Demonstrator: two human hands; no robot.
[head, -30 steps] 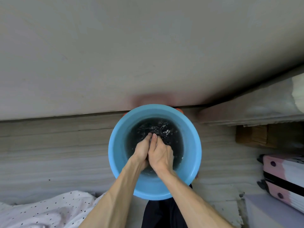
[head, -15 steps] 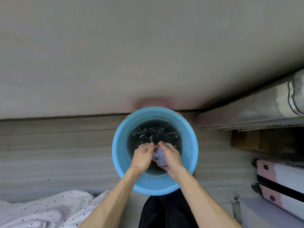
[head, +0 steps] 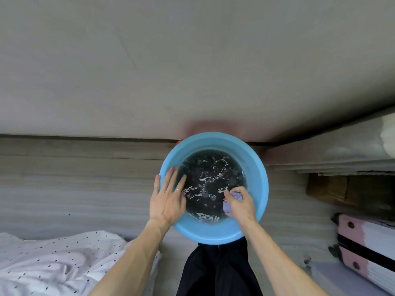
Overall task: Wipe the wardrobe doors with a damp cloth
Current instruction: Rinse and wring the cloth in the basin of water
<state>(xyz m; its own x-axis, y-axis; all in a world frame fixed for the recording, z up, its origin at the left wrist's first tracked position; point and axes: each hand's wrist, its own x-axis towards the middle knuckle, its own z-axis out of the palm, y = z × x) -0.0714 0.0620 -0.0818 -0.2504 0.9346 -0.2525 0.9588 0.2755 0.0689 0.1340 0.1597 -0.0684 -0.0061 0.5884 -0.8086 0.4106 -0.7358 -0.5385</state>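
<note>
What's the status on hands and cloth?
Left hand open, flat over the blue basin rim. Right hand shut on purple cloth, above the water. Wardrobe door not yet touched.

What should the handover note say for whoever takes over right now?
Left hand: open, fingers spread over the blue basin rim, holding nothing.
Right hand: closed on the balled purple cloth, above the water.
Done: cloth is in hand at the basin; it looks wet.
Left: carry it to the wardrobe doors, wipe them. No wiping has started.
</note>
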